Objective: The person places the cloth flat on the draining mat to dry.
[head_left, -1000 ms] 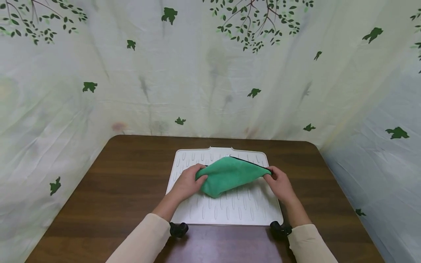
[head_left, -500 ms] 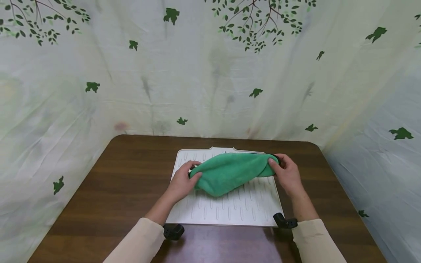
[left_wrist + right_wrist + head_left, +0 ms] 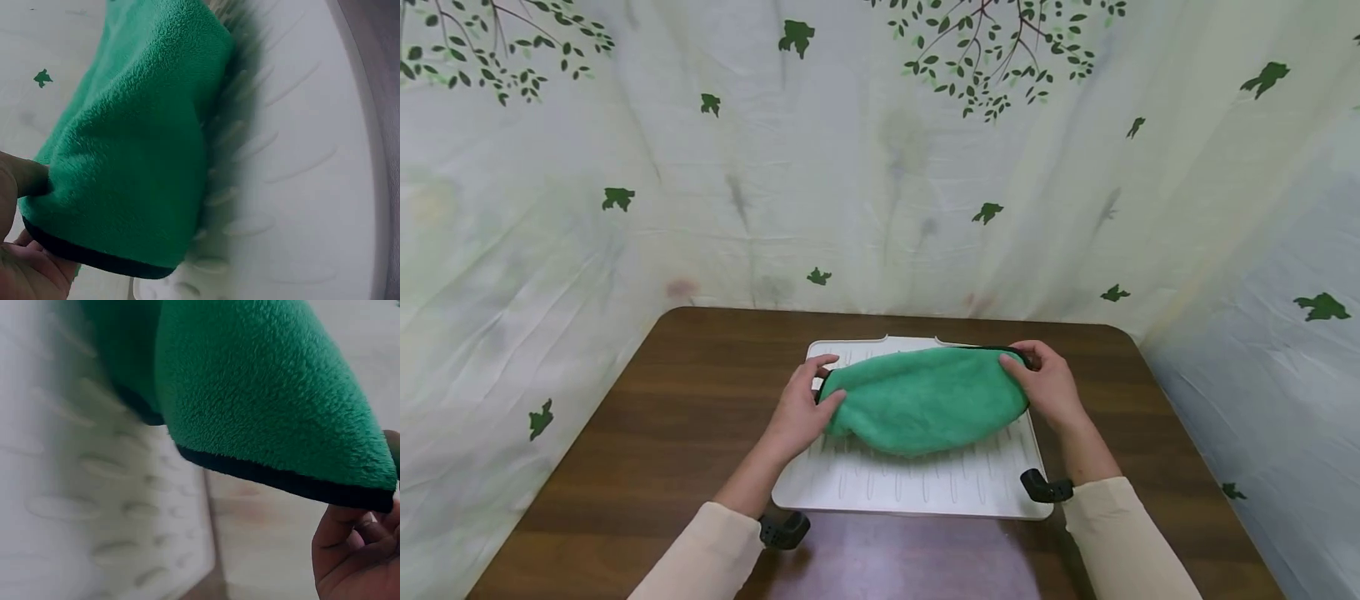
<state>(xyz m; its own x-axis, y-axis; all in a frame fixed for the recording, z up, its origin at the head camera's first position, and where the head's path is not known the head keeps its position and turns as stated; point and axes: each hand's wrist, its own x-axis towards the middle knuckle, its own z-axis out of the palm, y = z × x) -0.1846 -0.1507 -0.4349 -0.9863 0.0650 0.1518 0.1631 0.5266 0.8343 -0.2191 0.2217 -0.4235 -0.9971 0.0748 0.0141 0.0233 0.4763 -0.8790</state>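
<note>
A green fuzzy cloth (image 3: 925,400) with black edging hangs between both hands above a white ridged board (image 3: 910,492). My left hand (image 3: 797,412) pinches its left end, thumb in front and fingers behind. At the upper right corner, my right hand (image 3: 1048,385) grips the cloth the same way. The left wrist view shows the cloth (image 3: 137,137) held at the lower left by the left hand (image 3: 25,237), its black edge along the bottom. In the right wrist view the cloth (image 3: 262,394) droops from the right hand (image 3: 362,550), partly folded over.
The board lies on a brown wooden table (image 3: 647,433). A pale curtain (image 3: 850,167) with leaf prints surrounds the table's back and sides. Black devices are strapped at the left wrist (image 3: 785,530) and the right wrist (image 3: 1047,486).
Both hands have moved apart, the left one leftward and the right one slightly up and rightward. The cloth is spread wider between them, and its folded right part has opened out.
</note>
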